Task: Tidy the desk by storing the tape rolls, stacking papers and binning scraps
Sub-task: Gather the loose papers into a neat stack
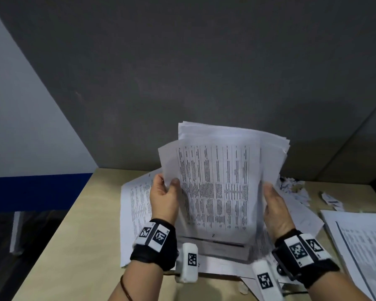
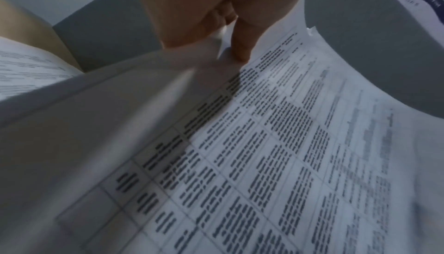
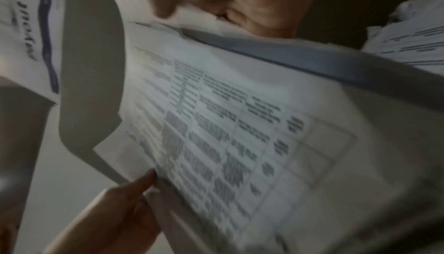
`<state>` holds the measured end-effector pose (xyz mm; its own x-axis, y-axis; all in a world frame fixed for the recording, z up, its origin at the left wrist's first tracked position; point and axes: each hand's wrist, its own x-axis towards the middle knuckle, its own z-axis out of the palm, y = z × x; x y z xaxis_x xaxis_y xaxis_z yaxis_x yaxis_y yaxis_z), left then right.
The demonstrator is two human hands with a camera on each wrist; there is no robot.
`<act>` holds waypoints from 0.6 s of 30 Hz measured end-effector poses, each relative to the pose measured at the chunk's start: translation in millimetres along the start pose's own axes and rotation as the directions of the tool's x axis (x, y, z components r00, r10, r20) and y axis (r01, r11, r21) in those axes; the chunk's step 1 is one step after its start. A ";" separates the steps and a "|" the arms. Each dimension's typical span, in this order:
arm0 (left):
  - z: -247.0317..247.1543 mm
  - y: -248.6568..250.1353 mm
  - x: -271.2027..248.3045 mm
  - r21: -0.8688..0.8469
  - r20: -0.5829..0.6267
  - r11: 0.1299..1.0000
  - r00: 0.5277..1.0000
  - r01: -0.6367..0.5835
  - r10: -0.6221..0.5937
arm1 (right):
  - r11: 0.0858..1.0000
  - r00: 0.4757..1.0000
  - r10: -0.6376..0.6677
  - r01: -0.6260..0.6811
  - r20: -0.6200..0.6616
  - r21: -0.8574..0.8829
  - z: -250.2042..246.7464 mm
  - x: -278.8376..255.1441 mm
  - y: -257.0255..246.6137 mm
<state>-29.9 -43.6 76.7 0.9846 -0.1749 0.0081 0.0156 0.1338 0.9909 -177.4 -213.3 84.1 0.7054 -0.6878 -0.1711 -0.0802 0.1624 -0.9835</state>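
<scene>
- A tan desk was noted against a grey partition.
- A sheaf of printed papers was held upright, its lower edge resting on sheets lying on the desk.
- The left hand was pinched on the sheaf's left edge; the right hand was clamped on the right edge.
- Loose sheets beneath and a second pile at right were left unstacked.
- Scraps were left unbinned.
- No tape rolls were seen; that step could not be judged.
</scene>
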 end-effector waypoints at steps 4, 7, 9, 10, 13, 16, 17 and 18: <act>11.5 13.7 -0.1 -0.021 -0.037 0.998 0.997 -0.063 0.062 | 0.994 0.995 -0.036 0.027 -0.089 -0.102 10.1 -1.9 -7.3; 17.5 24.4 0.2 -0.070 0.027 0.995 0.997 -0.071 0.073 | 0.996 0.981 -0.064 0.052 -0.184 -0.068 11.9 -0.4 -23.2; 21.3 33.3 1.5 -0.123 0.053 0.989 0.995 -0.079 0.086 | 0.988 0.970 -0.154 0.146 -0.189 -0.056 13.9 2.6 -35.2; 23.6 37.7 1.3 -0.161 0.061 0.983 0.994 -0.085 0.095 | 0.982 0.964 -0.189 0.182 -0.186 -0.054 13.8 5.0 -37.0; 27.0 42.6 -1.1 -0.227 0.076 0.968 0.989 -0.107 0.127 | 0.966 0.954 -0.256 0.251 -0.158 -0.055 11.1 12.2 -34.5; 24.2 33.8 -6.8 -0.194 0.093 0.976 0.989 -0.095 0.115 | 0.966 0.958 -0.257 0.253 -0.126 -0.050 10.2 11.5 -28.2; 22.9 28.7 -7.4 -0.172 0.094 0.982 0.991 -0.080 0.097 | 0.970 0.962 -0.243 0.239 -0.121 -0.051 10.4 9.8 -26.2; 22.2 23.3 -7.3 -0.149 0.094 0.987 0.993 -0.056 0.071 | 0.975 0.967 -0.223 0.219 -0.120 -0.046 8.9 9.6 -22.4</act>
<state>-40.6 -60.9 102.7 0.9624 -0.2560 0.0907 -0.0139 0.2871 0.9578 -162.6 -217.3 105.0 0.6160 -0.7863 0.0467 0.0442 -0.0247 -0.9987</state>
